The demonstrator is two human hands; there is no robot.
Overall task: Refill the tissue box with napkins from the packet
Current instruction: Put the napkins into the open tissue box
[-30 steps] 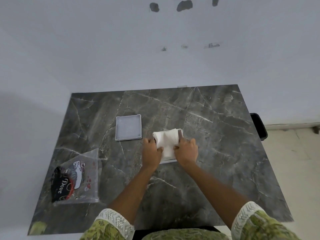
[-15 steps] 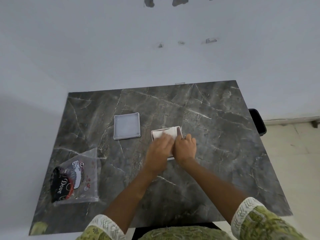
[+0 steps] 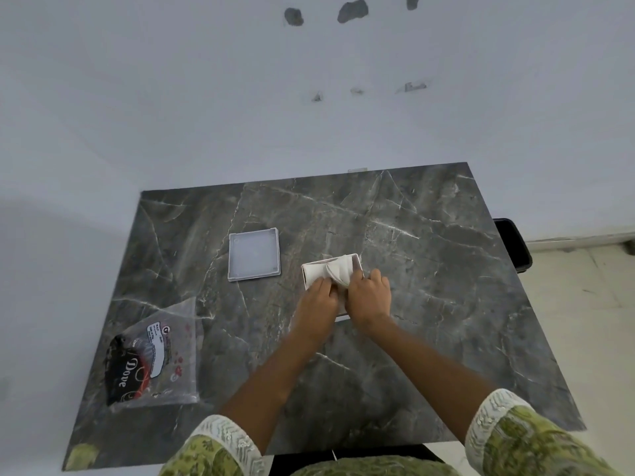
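A small square tissue box (image 3: 357,261) sits near the middle of the dark marble table (image 3: 429,269), filled with white napkins (image 3: 326,269). The top napkin is creased and raised toward the box's right side. My left hand (image 3: 318,304) and my right hand (image 3: 369,295) rest side by side on the near half of the box, fingers pressing on the napkins. The box's near edge is hidden under my hands. Its clear square lid (image 3: 253,254) lies flat to the left. The plastic napkin packet (image 3: 154,355) lies at the front left of the table.
A white wall stands behind the table's far edge. A black object (image 3: 513,243) sits beyond the table's right edge, above a light tiled floor. My green patterned sleeves fill the bottom of the view.
My left hand slid from the box's left side onto the napkins, then back toward me beside my right hand. The top napkin now shows a raised crease.
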